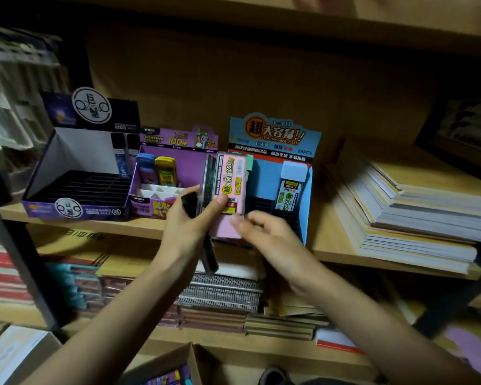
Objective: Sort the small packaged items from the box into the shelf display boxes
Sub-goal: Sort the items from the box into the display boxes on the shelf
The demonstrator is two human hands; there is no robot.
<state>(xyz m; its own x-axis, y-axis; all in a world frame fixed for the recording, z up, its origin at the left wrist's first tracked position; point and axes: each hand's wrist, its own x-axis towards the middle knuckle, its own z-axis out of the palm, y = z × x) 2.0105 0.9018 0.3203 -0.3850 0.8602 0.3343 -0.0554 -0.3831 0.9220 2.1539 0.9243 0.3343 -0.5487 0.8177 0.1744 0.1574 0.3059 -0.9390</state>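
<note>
wooden shelf (328,245) in a dim stock room, brown back panel (261,79) behind it and another board (261,20) overhead. three display boxes stand in a row along the shelf's front edge: black box (81,145) at the left end, purple box (189,168) touching it in the middle, blue box (264,168) just right of that. the black box has a few dark packs (124,157) upright in its back right corner. the purple box has a blue pack (146,168) and a yellow pack (165,170) upright at its back. the blue box has one light pack (290,187) upright on its right side.

left hand (188,226) is raised in front of the gap between the purple and blue boxes, fingers curled round a small bunch of packs, thumb pressed on the pink pack (232,182), with a dark pack (207,179) edge-on just left of it. both are upright and above the shelf edge, not in any box. right hand (267,237) is blurred, fingertips at the pink pack's lower end; cannot tell if it pinches or only touches.

a paper stack (400,207) lies on the right part of the shelf, well apart from the boxes. the shelf below holds spiral notebooks (220,290) and flat book piles. a carton (161,359) sits at the bottom edge under the arms, with some packs (167,378) showing inside.
</note>
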